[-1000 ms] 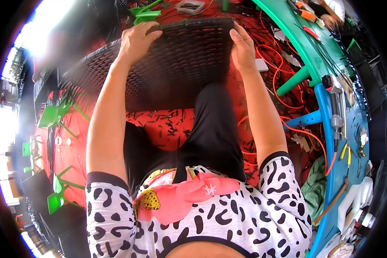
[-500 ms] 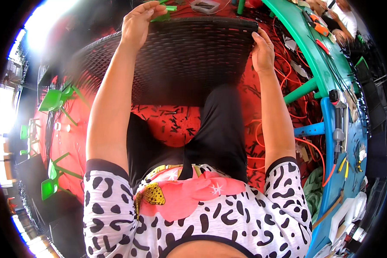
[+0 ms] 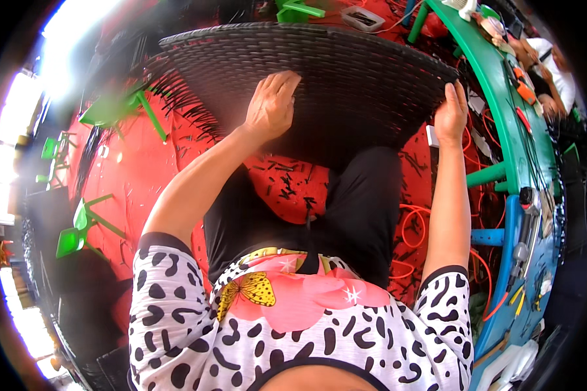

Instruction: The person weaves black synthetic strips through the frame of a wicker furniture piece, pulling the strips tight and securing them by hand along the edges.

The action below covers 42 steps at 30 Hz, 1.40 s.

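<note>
A large dark woven panel (image 3: pixel 346 58), like plastic wicker, leans tilted over my knees, with loose strand ends fringing its left side. At its right edge, my right hand (image 3: pixel 451 117) is closed on the border, fingers on the far side. My left hand (image 3: pixel 270 109) is held in front of the weave near the panel's middle. Its fingers are bent and pressed together; whether a thin strand is between them I cannot make out. The lower part of the panel lies in shadow against my dark trousers.
Black strand scraps (image 3: pixel 290 186) litter the red floor (image 3: pixel 137 221). Green stools (image 3: pixel 72 241) stand at the left. A green table (image 3: pixel 502 85) and a blue table (image 3: pixel 502 326) hold tools and an orange hose (image 3: pixel 486 280). A person (image 3: pixel 554 72) sits far right. A plastic tray (image 3: pixel 363 19) lies beyond the panel.
My left hand has come off the panel's top edge and moved down and right across its face. The right hand keeps the right edge. The view has shifted, and the panel appears further right.
</note>
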Tool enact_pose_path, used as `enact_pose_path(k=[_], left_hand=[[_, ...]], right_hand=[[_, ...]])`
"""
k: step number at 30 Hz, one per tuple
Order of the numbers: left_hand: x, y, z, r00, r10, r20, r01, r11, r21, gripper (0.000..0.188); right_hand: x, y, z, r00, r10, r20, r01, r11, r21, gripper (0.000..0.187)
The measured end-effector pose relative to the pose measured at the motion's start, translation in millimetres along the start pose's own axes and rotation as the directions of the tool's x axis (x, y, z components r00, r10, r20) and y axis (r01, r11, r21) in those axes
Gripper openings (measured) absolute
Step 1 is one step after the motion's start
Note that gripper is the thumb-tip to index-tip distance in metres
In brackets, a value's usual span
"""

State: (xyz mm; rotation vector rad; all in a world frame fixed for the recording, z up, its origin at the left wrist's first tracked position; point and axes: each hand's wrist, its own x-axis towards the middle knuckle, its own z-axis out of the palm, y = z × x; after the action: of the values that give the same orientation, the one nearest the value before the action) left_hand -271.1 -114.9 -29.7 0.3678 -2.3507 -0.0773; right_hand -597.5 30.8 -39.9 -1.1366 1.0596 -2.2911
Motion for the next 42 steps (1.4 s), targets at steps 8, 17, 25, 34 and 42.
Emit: enact_pose_path(k=[8, 17, 25, 34, 42], left_hand=[[20.5, -30.3, -8.0, 0.993, -0.054, -0.101, 0.077, 0.967, 0.244, 0.059], [19.5, -41.1, -9.8, 0.998, -0.039, -0.057, 0.058, 0.921, 0.385, 0.061], [22.9, -47.7, -19.2, 0.998, 0.018, -0.052, 0.004, 0.917, 0.398, 0.053], [32.2, -43.1, -9.8, 0.986, -0.056, -0.16, 0.117, 0.907, 0.404, 0.047], [33.8, -39.7, -7.1, 0.986, -0.1, -0.13, 0.145, 0.903, 0.404, 0.058]], right_hand=[[-1.9, 2.9, -0.8, 0.998, 0.018, -0.061, -0.019, 1.0, -0.024, 0.028], [-1.5, 4.3, -5.3, 0.999, 0.029, -0.029, -0.03, 0.999, -0.032, 0.031], [-1.5, 7.2, -3.9, 0.997, 0.04, -0.06, -0.04, 0.999, -0.013, 0.029], [0.7, 14.8, -5.6, 0.993, -0.035, -0.113, 0.021, 0.993, -0.117, 0.034], [-0.1, 8.5, -2.1, 0.999, -0.03, -0.032, 0.029, 0.999, -0.025, 0.028]])
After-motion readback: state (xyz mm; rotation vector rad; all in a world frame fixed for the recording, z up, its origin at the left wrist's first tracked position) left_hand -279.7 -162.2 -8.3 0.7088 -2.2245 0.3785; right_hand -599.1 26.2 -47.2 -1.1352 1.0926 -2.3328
